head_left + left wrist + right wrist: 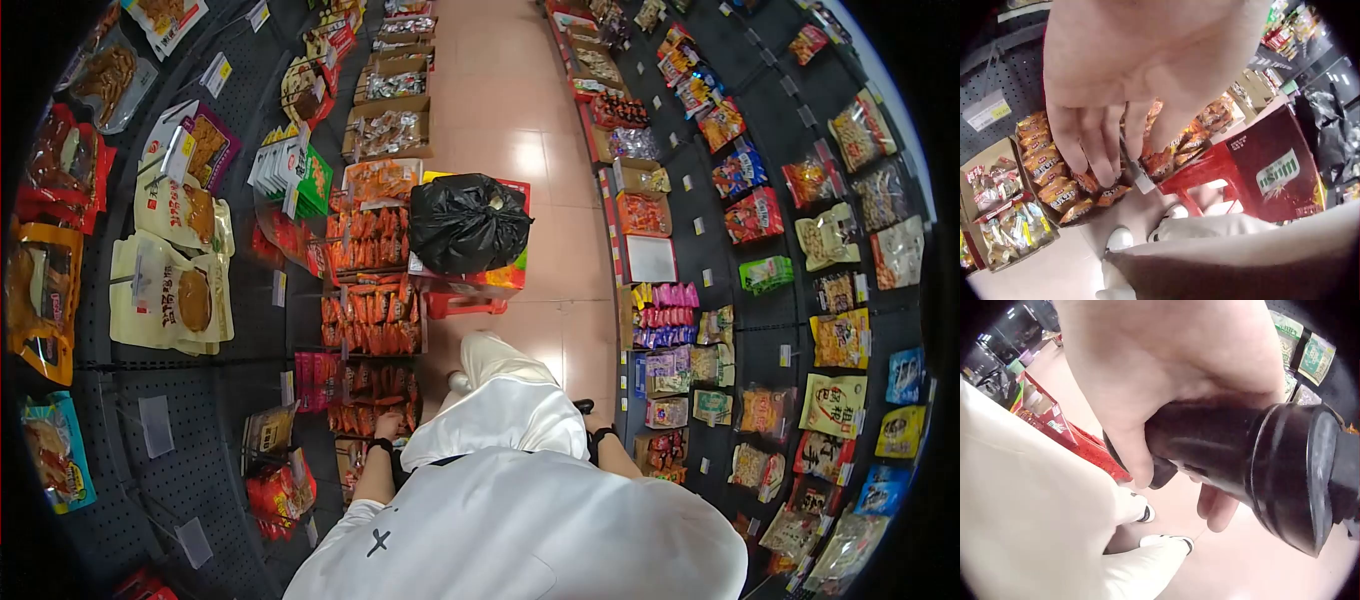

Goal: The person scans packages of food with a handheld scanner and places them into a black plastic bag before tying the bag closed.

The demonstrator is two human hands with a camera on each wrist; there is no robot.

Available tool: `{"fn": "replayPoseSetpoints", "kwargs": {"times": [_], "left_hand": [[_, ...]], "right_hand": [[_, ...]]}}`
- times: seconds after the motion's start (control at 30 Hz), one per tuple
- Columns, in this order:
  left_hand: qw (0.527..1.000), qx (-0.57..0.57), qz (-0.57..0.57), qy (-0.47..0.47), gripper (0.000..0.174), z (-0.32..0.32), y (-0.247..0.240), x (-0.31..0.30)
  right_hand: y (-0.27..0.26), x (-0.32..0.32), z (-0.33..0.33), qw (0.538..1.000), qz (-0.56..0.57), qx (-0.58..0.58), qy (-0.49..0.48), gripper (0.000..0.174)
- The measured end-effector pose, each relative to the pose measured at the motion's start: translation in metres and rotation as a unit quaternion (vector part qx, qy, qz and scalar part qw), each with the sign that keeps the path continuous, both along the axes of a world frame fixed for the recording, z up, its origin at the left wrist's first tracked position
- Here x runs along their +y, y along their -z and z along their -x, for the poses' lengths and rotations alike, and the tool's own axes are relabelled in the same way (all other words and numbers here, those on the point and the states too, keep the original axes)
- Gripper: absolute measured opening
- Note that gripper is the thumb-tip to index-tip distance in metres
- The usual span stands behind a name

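My left hand [1141, 81] reaches down over an open box of orange snack packets [1047, 165]. Its fingers point downward and overlap the packets, loosely bent, with nothing seen gripped. In the head view the same hand [388, 424] is at the lower left shelf edge. Low on my right side, my right hand [1166, 356] wraps round a black, glossy, cylinder-shaped thing [1222, 440] with a wide ringed end. The thumb lies across its near side, and fingertips show beneath it. A small part of this black thing [583, 406] shows beside my leg in the head view.
Ahead in the aisle, a black plastic bag [470, 222] sits on a red carton [1275, 169] atop a red stool [466, 304]. Shelves of bagged snacks line both sides, with open boxes along their lower edges. The tiled floor [575, 340] runs between them.
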State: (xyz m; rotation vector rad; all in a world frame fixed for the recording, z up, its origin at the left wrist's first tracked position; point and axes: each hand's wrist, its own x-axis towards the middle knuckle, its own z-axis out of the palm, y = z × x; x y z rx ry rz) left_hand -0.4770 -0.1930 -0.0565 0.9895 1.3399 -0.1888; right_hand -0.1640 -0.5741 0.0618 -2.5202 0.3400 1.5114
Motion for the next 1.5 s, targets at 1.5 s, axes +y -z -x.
{"fn": "replayPoseSetpoints", "kwargs": {"times": [1.5], "left_hand": [[0.995, -0.08, -0.041, -0.044, 0.021, -0.104, -0.022, 0.057]], "right_hand": [[0.078, 0.076, -0.172, 0.958, -0.197, 0.066, 0.196, 0.035]]}}
